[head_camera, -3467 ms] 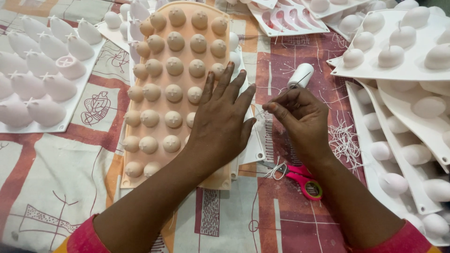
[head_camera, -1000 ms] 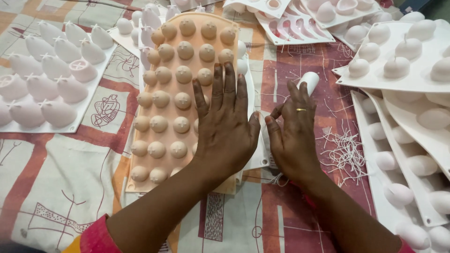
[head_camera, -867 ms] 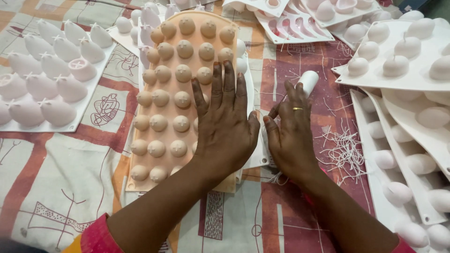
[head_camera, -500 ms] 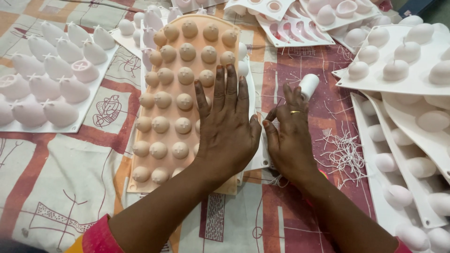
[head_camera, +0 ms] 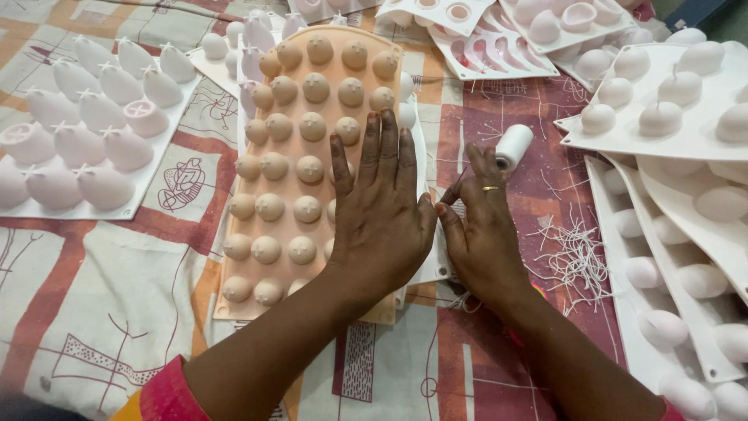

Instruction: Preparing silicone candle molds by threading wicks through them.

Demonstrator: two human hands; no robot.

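A peach silicone mould (head_camera: 312,117) with rows of round bumps lies upside down on a stack of white moulds. My left hand (head_camera: 382,210) rests flat on its lower right part, fingers spread. My right hand (head_camera: 483,226) lies flat beside it on the patterned cloth, thumb touching the edge of the white mould (head_camera: 432,265) under the peach one. It wears a ring and holds nothing I can make out. A white thread spool (head_camera: 514,146) lies just beyond its fingertips.
White cone-shaped moulds (head_camera: 86,132) sit at the left. Egg-shaped white moulds (head_camera: 670,101) are stacked at the right, more trays (head_camera: 499,47) at the top. Cut thread scraps (head_camera: 576,253) lie right of my right hand. A patterned cloth (head_camera: 93,296) covers the surface.
3.5 s ago my right hand pinched a thread near the spool; since then it lowered flat beside the mould. The pink scissors are hidden under my right wrist. My left hand stayed put.
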